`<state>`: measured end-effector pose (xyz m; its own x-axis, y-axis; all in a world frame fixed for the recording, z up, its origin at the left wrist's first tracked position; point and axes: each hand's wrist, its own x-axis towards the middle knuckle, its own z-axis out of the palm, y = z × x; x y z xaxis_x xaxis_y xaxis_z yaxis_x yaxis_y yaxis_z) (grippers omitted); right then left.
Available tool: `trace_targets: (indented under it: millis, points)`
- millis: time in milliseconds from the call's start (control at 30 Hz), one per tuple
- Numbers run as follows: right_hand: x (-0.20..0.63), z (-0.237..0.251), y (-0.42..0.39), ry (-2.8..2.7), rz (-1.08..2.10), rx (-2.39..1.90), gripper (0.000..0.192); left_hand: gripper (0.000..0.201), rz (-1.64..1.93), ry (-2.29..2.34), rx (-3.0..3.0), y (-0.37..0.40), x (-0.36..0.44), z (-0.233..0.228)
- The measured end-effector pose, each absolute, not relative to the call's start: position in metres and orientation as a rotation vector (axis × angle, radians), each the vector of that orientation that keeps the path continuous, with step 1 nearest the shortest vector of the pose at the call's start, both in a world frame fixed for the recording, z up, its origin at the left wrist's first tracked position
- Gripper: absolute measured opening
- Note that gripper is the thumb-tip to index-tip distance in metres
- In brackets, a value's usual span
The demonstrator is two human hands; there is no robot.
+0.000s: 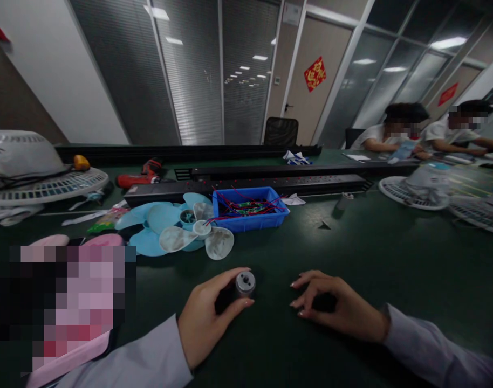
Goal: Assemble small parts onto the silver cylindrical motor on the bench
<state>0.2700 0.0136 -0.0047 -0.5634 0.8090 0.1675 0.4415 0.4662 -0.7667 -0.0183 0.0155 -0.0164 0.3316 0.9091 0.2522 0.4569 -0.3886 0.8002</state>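
nearby, the left hand (204, 318) grips a small grey metal cylindrical motor (245, 283) between thumb and fingers (246, 303), low on the dark green surface (371, 253). the right hand (335, 307) rests beside it, fingers curled and empty. behind, a blue plastic bin (250, 209) holds red wires (246, 206).

Left hand (208, 315) cupped, right hand (335, 307) curled, fingertips down.

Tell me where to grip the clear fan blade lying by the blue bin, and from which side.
Probably take the clear fan blade by its raised white hub, from above. The thin blades lie flat, partly over the blue fan blade, so their edges give little purchase. Come from the near side; the blue bin crowds the far right.
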Motion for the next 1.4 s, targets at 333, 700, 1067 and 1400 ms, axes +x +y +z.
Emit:
trace_targets:
  millis: [333, 700, 1067, 1400]
  points:
    - [0.195, 0.019, 0.033, -1.797, 0.905, -0.795, 0.014, 0.040, 0.909, 1.166, 1.972, 0.015, -0.018, -0.016]
    - [0.174, 0.017, 0.037, -1.913, 0.875, -0.742, 0.007, 0.040, 0.872, 1.181, 1.977, 0.016, -0.017, -0.020]
    - [0.176, -0.007, 0.036, -1.966, 1.156, -0.751, 0.051, 0.027, 1.131, 1.110, 1.958, 0.007, -0.018, -0.014]
    - [0.175, -0.013, 0.037, -1.943, 1.096, -0.806, 0.038, 0.007, 1.206, 1.177, 2.118, 0.019, -0.014, -0.009]
